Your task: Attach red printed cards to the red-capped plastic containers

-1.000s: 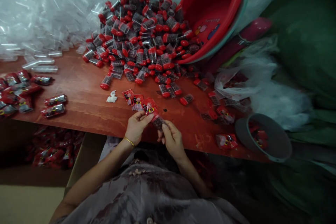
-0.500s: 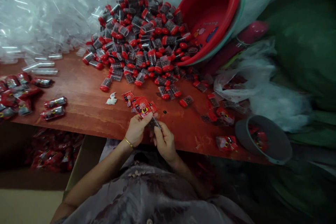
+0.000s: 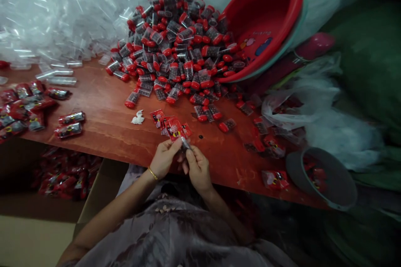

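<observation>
My left hand (image 3: 164, 158), with a gold bracelet at the wrist, pinches a red printed packet (image 3: 176, 128) and the near end of a clear tube (image 3: 185, 143) with dark contents. My right hand (image 3: 198, 167) grips the same tube from the other side, thumb on top. Both hands are close together above the table's front edge. More flat red packets (image 3: 157, 117) lie just beyond the fingers, with a crumpled white scrap (image 3: 138, 117) to their left. A large pile of red-capped clear tubes (image 3: 175, 46) rises behind them.
A red basin (image 3: 266, 16) leans behind the pile. Clear empty tubes (image 3: 61, 81) lie back left, filled red packets (image 3: 26, 106) at left. A cardboard box (image 3: 40, 233) of packets is below. A grey container (image 3: 328, 175) stands at right beside plastic bags (image 3: 341, 133).
The view has shifted slightly, so the table items appear farther right. Both hands still hold the tube and packet, and the tube shows less between the fingers.
</observation>
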Demonstrator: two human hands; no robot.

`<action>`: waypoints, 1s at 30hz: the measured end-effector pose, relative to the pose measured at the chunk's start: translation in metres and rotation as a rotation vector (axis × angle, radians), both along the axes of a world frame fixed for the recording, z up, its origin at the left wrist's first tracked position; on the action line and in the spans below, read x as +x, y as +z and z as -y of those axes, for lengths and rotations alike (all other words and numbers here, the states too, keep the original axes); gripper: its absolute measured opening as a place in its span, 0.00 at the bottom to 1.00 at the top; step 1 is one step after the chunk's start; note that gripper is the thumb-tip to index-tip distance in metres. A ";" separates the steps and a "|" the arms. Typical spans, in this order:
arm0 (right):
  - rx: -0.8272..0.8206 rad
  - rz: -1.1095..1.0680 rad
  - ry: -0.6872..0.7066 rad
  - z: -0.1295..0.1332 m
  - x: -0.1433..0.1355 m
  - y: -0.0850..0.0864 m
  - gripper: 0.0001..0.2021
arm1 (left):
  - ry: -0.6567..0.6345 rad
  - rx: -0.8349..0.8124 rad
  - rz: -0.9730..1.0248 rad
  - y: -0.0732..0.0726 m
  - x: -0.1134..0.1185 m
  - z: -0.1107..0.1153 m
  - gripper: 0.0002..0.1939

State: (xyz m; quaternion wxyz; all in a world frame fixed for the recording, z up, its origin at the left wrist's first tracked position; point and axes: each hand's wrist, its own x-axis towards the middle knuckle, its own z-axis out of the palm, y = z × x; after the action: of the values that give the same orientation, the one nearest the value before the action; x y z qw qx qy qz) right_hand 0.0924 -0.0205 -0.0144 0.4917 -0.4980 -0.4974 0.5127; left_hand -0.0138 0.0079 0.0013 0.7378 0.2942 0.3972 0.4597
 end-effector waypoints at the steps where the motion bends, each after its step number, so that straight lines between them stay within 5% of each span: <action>1: -0.010 -0.001 -0.018 -0.001 0.000 0.001 0.15 | -0.007 0.002 -0.012 -0.002 0.001 0.002 0.24; 15: -0.104 -0.056 0.061 -0.015 -0.003 -0.002 0.17 | 0.081 0.000 0.014 -0.002 -0.002 0.002 0.21; 19: -0.085 0.015 0.156 -0.032 -0.006 -0.003 0.18 | 0.216 -0.021 0.066 0.002 -0.015 0.000 0.20; 25: 0.448 0.572 0.186 -0.097 -0.034 0.029 0.12 | 0.620 -0.259 0.166 0.014 -0.110 -0.015 0.07; 30: 0.805 0.965 0.505 -0.172 -0.108 0.038 0.25 | 1.043 -0.240 0.328 0.014 -0.197 -0.034 0.20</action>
State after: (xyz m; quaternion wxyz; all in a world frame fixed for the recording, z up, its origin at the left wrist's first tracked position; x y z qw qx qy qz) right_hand -0.0153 0.1515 0.0233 0.2269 -0.3176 -0.9145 0.1065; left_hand -0.2111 0.0422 0.0149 0.4930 -0.1027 0.4197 0.7551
